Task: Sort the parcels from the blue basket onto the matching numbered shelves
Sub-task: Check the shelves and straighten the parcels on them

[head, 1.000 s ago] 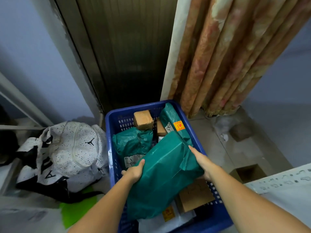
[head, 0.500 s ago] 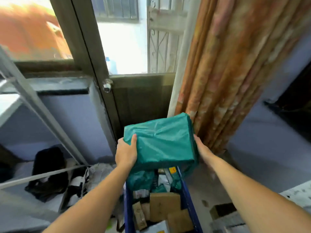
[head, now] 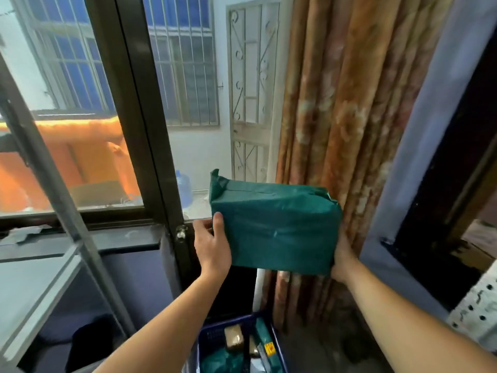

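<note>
Green plastic-wrapped blocky parcel (head: pixel 274 227), creased, gripped between left hand (head: pixel 212 246) and right hand (head: pixel 341 261)

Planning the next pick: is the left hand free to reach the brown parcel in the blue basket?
Probably not yet: the left hand holds the green parcel; the brown parcel lies uncovered below.

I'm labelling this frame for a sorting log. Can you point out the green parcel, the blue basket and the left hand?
green parcel (head: pixel 277 232), head view, middle of its front face.
blue basket (head: pixel 212 336), head view, far wall.
left hand (head: pixel 213 247), head view, back of the hand.
</note>
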A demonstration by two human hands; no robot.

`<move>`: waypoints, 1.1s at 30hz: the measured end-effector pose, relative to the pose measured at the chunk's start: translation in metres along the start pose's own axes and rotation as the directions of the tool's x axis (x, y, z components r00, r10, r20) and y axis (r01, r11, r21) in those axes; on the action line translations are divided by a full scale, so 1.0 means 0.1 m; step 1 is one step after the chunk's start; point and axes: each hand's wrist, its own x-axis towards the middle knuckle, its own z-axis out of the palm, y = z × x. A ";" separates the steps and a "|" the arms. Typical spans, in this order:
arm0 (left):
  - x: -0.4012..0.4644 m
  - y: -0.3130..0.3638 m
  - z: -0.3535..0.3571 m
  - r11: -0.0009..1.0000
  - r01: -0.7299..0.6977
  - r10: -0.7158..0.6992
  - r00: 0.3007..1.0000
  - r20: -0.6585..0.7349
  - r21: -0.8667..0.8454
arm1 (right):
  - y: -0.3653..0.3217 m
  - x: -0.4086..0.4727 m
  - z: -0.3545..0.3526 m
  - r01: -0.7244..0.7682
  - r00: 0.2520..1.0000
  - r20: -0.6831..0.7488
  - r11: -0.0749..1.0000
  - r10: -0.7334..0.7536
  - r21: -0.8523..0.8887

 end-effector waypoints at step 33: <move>-0.06 0.57 0.20 0.905 0.294 0.060 0.628 0.776 -0.308 | 0.33 -3.59 0.55 0.136 0.982 -0.101 0.969 -0.159 -0.206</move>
